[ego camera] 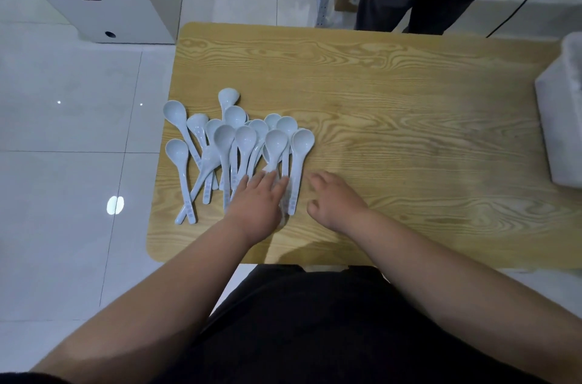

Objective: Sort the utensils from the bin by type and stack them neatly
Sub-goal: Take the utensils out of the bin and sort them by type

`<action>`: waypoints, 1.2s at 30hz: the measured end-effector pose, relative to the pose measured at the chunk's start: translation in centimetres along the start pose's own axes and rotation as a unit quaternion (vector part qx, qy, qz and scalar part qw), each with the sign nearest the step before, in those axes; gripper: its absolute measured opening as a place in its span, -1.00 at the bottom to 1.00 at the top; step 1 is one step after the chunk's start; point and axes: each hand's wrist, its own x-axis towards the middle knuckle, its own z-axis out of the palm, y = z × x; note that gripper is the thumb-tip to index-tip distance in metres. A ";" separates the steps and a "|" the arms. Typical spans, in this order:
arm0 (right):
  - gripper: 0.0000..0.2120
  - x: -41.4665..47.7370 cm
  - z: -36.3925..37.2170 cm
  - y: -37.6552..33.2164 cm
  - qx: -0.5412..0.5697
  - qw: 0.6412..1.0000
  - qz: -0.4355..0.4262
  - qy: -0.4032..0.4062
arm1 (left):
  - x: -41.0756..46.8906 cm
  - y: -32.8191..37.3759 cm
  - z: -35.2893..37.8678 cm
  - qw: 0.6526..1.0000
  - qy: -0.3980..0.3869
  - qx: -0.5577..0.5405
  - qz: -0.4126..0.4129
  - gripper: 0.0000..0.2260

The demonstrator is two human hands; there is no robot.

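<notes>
Items as we log them, big to small:

1. Wooden table [409, 94]: light grain, rounded corners.
2. White bin [563, 119]: at the table's far right edge, partly out of frame, well apart from the other items.
3. Spoons [239, 144]: pale blue soup type, over ten. They lie in a loose overlapping heap on the table's left part, bowls away from us, handles toward us (a few crossed at lower left).
4. Left hand [258, 204]: fingers straight, laid flat on handles at the heap's right side, gripping nothing.
5. Right hand [333, 198]: just beside the rightmost spoon, over bare wood. Fingers loosely curled, nothing held.
</notes>
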 end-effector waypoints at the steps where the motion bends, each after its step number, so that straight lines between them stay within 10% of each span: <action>1: -0.39 -0.8 -0.3 0.5 -0.010 1.000 -0.005 -0.003 | -0.3 0.6 -0.2 1.000 0.005 -0.004 0.006 -0.41; 23: -0.65 -27.2 -5.3 28.4 -0.046 0.998 0.008 0.043 | 0.4 37.6 -1.7 0.993 0.017 0.028 0.116 -0.66; 36: -0.60 -28.9 -8.6 37.3 -0.040 0.998 0.041 0.012 | 6.3 44.9 -2.0 0.985 -0.014 0.019 0.170 -0.69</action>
